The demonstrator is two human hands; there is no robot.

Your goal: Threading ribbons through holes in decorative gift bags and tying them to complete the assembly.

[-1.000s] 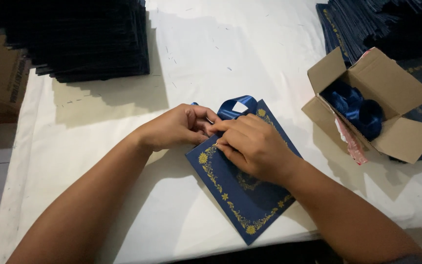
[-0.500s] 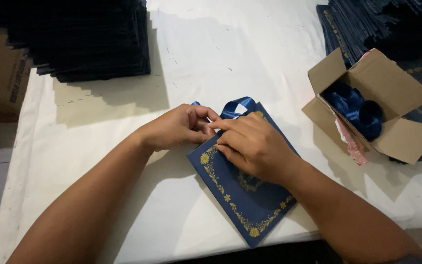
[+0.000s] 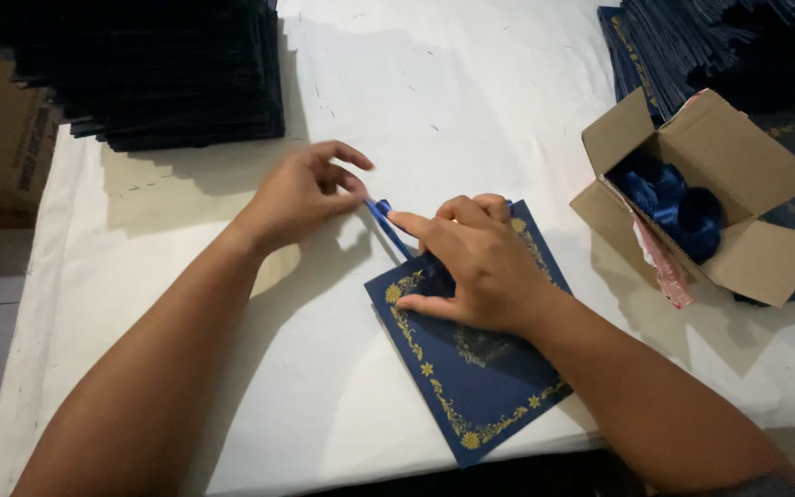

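A dark blue card [image 3: 480, 377] with gold floral edging is lying flat and skewed on the white cloth-covered table [image 3: 232, 368], near its front edge. The right hand [image 3: 471, 267] is pressing down on the card's upper part, forefinger stretched along a glossy blue ribbon [image 3: 388, 225]. The left hand [image 3: 305, 193] is pinching the ribbon's far end, drawing it taut. Further right, an open cardboard box [image 3: 738, 248] is holding shiny blue ribbon bows [image 3: 678, 207]. Beyond, tall stacks of dark cards [image 3: 140, 74] are standing.

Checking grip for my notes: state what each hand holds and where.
Left hand pinches the end of a narrow blue satin ribbon. Right hand grips nothing; it presses flat on the dark blue gold-bordered card.
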